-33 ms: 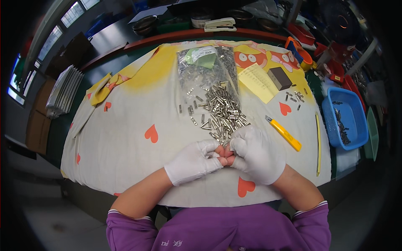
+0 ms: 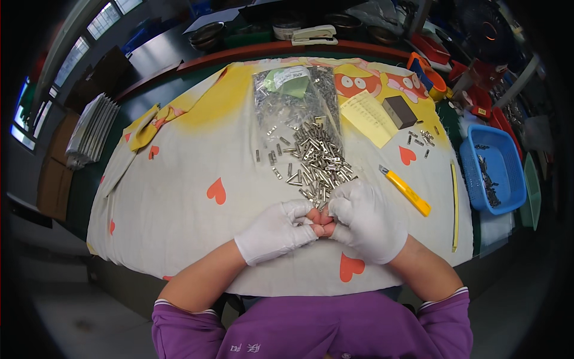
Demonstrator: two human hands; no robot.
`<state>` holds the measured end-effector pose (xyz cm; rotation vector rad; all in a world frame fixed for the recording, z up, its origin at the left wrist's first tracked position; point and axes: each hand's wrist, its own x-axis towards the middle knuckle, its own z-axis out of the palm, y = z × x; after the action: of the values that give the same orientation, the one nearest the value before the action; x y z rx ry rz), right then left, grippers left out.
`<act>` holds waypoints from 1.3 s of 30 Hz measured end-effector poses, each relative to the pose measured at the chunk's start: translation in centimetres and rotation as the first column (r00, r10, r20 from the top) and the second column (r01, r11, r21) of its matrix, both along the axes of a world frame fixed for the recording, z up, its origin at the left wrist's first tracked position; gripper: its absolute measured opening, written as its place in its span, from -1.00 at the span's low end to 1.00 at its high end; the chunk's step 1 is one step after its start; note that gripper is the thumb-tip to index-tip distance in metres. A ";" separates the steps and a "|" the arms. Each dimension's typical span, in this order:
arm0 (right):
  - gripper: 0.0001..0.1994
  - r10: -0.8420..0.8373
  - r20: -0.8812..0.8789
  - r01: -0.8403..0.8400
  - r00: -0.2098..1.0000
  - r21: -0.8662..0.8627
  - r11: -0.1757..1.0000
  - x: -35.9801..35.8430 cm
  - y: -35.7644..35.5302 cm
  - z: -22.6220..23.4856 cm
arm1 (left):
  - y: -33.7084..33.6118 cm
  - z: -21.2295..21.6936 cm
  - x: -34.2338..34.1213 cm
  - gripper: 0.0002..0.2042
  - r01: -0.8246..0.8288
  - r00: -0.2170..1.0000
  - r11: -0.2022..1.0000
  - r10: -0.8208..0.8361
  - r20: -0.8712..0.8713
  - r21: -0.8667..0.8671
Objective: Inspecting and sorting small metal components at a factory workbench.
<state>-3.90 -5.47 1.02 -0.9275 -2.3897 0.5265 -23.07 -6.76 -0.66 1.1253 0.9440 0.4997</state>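
Note:
My left hand point(image 2: 277, 234) and my right hand point(image 2: 372, 222) meet at the near edge of a heap of small silvery metal pieces point(image 2: 323, 157). Both wear white gloves with bare fingertips. Thumbs and fingers are pinched together, tip to tip. Whatever lies between them is hidden or too small to name. Behind the heap, a clear plastic bag point(image 2: 274, 113) lies with many more such pieces in it and a green label point(image 2: 291, 85) on top. Several loose pieces are scattered left of the heap.
A yellow utility knife point(image 2: 408, 192) lies right of my hands. Beyond it are a yellow paper note point(image 2: 366, 119), a dark block point(image 2: 399, 112) and several loose pieces. A blue basket point(image 2: 513, 197) with metal parts stands at the right. White stacked sheets point(image 2: 92, 131) stand far left.

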 end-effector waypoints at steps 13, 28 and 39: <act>-0.83 0.045 -0.194 -0.066 0.980 -0.104 0.992 0.3 -0.1 -1.0 | 0.3 0.2 -0.6 -0.85 -0.011 1.000 0.974 0.012 0.001 -0.228; -0.78 0.038 -0.312 -0.025 0.949 0.047 0.999 0.3 0.4 -2.1 | 0.2 -0.5 -0.7 -0.69 -0.058 0.998 0.990 0.059 0.002 -0.125; -0.87 -0.015 -0.244 0.015 0.970 -0.001 1.000 0.2 0.0 -2.0 | 0.0 -0.6 -0.7 -0.63 -0.031 0.991 0.987 0.050 0.122 -0.156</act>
<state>-3.66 -5.49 -0.94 -0.8282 -2.1603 0.5976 -23.81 -6.77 -1.30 0.9266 0.8819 0.5156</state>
